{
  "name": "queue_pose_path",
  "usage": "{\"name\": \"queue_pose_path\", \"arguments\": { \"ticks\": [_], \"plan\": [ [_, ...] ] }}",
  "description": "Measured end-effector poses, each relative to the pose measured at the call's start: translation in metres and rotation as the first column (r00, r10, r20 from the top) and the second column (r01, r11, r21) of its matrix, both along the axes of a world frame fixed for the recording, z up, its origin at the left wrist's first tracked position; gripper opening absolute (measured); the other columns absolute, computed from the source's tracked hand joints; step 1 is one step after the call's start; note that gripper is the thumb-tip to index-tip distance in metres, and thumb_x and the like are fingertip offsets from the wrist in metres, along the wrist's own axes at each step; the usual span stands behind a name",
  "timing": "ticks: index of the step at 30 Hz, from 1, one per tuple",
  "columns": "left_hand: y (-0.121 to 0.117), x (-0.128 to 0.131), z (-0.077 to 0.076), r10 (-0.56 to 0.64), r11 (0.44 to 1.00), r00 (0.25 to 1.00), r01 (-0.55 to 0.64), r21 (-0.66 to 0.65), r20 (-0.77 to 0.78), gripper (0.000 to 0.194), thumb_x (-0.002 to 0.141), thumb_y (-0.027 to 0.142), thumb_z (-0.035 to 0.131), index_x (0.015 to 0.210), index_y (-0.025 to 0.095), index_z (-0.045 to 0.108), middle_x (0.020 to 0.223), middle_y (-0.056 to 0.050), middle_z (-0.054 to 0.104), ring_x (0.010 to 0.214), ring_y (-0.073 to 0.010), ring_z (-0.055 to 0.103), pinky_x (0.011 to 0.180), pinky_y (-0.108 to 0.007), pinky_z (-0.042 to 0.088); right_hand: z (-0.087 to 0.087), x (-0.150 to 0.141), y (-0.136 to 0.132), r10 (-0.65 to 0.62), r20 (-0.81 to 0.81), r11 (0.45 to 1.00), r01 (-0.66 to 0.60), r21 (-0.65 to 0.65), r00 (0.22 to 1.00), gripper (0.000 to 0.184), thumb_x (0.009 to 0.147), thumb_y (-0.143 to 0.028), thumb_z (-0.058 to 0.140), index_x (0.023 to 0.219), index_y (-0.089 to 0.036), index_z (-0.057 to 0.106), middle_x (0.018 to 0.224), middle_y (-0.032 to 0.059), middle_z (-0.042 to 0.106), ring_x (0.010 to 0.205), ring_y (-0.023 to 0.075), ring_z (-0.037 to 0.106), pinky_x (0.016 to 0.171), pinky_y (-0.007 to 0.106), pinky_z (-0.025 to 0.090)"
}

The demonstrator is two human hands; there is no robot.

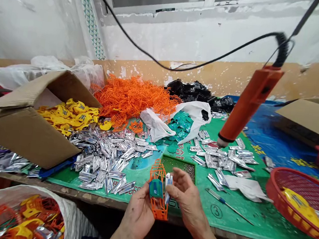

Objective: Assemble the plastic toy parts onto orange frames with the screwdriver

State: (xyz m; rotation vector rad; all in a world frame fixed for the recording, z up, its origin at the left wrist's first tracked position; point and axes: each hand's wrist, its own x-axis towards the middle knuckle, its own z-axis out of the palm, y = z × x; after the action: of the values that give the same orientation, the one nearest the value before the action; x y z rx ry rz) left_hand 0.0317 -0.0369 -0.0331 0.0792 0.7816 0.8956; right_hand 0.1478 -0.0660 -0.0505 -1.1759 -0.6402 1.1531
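My left hand is closed around an orange plastic cage frame at the table's front edge. A teal plastic cover sits across the middle of that frame. With thumb and fingers, my right hand pinches a silver plastic side piece upright against the frame's right side. Just behind the hands lies a green tray with small screws in its right part. An orange electric screwdriver hangs from a cable to the upper right, apart from both hands.
Silver pieces lie heaped to the left. Behind are orange frames, black parts and a white bag. A cardboard box holds yellow parts. At right are a hand screwdriver and red basket; a sack stands lower left.
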Motion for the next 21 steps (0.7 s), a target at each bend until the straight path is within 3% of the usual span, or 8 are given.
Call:
{"name": "queue_pose_path", "arguments": {
  "ticks": [3,5,8,10,11,14,18,21],
  "plan": [
    [0.000,-0.001,-0.003,-0.082,0.989,0.995,0.088,0.121,-0.060,0.016,0.085,0.010,0.057,0.097,0.010,0.067,0.082,-0.007,0.071,0.074,-0.0196,0.067,0.073,-0.032,0.052,0.007,0.005,-0.005,0.159,0.019,0.987,-0.159,-0.025,0.987,0.041,0.063,-0.052,0.077,0.080,-0.016,0.070,0.067,0.0008,0.061,0.057,0.0112,0.048,0.053,0.023,0.039],
    [-0.001,-0.007,-0.005,-0.119,0.954,0.973,0.167,0.249,-0.198,0.019,0.082,0.013,0.061,0.100,0.012,0.068,0.090,-0.007,0.071,0.080,-0.0203,0.065,0.075,-0.031,0.051,0.015,0.012,-0.007,0.224,0.059,0.975,-0.222,-0.026,0.973,0.037,0.067,-0.051,0.075,0.076,-0.015,0.072,0.063,-0.0005,0.059,0.055,0.0096,0.044,0.052,0.023,0.036],
    [-0.002,-0.023,-0.001,0.141,0.856,0.818,0.182,0.484,-0.558,0.026,0.079,0.017,0.069,0.105,0.020,0.069,0.103,-0.004,0.068,0.081,-0.0164,0.061,0.075,-0.025,0.047,0.030,0.024,-0.009,0.324,0.177,0.946,-0.323,-0.039,0.929,0.030,0.072,-0.045,0.073,0.080,-0.016,0.074,0.066,-0.0009,0.059,0.060,0.0099,0.045,0.057,0.023,0.035],
    [-0.003,-0.032,0.009,0.349,0.730,0.678,0.236,0.642,-0.647,0.025,0.080,0.019,0.069,0.105,0.023,0.070,0.107,-0.004,0.067,0.074,-0.0140,0.058,0.074,-0.023,0.045,0.038,0.031,-0.010,0.391,0.260,0.919,-0.391,-0.054,0.883,0.025,0.074,-0.041,0.071,0.077,-0.016,0.073,0.064,-0.0018,0.055,0.060,0.0098,0.042,0.056,0.023,0.032],
    [-0.003,-0.035,0.015,0.343,0.664,0.673,0.319,0.676,-0.655,0.024,0.082,0.021,0.067,0.105,0.023,0.072,0.106,-0.004,0.067,0.068,-0.0133,0.057,0.072,-0.023,0.044,0.041,0.033,-0.010,0.422,0.292,0.904,-0.424,-0.060,0.858,0.025,0.075,-0.040,0.069,0.075,-0.016,0.073,0.062,-0.0023,0.052,0.059,0.0096,0.040,0.055,0.023,0.030],
    [-0.001,-0.033,0.031,0.065,0.528,0.707,0.574,0.626,-0.704,0.027,0.086,0.031,0.062,0.109,0.021,0.073,0.092,-0.007,0.069,0.053,-0.0127,0.052,0.058,-0.024,0.043,0.044,0.034,-0.010,0.495,0.364,0.859,-0.508,-0.067,0.789,0.023,0.078,-0.037,0.065,0.071,-0.016,0.070,0.059,-0.0028,0.050,0.056,0.0095,0.039,0.053,0.024,0.029],
    [0.008,-0.019,0.033,-0.143,0.390,0.596,0.768,0.509,-0.790,0.030,0.089,0.039,0.057,0.098,0.018,0.076,0.082,-0.006,0.067,0.062,-0.0165,0.060,0.055,-0.023,0.044,0.039,0.033,-0.011,0.489,0.466,0.856,-0.509,-0.092,0.737,0.013,0.078,-0.023,0.062,0.068,-0.017,0.069,0.056,-0.0041,0.049,0.053,0.0089,0.038,0.051,0.024,0.028],
    [0.012,-0.013,0.026,-0.236,0.439,0.600,0.768,0.467,-0.765,0.031,0.086,0.043,0.059,0.088,0.015,0.073,0.075,-0.004,0.066,0.062,-0.0162,0.061,0.059,-0.024,0.049,0.036,0.035,-0.016,0.372,0.552,0.919,-0.380,-0.106,0.746,0.010,0.078,-0.027,0.065,0.077,-0.018,0.070,0.058,-0.0033,0.051,0.054,0.0105,0.040,0.051,0.024,0.028]
  ]
}}
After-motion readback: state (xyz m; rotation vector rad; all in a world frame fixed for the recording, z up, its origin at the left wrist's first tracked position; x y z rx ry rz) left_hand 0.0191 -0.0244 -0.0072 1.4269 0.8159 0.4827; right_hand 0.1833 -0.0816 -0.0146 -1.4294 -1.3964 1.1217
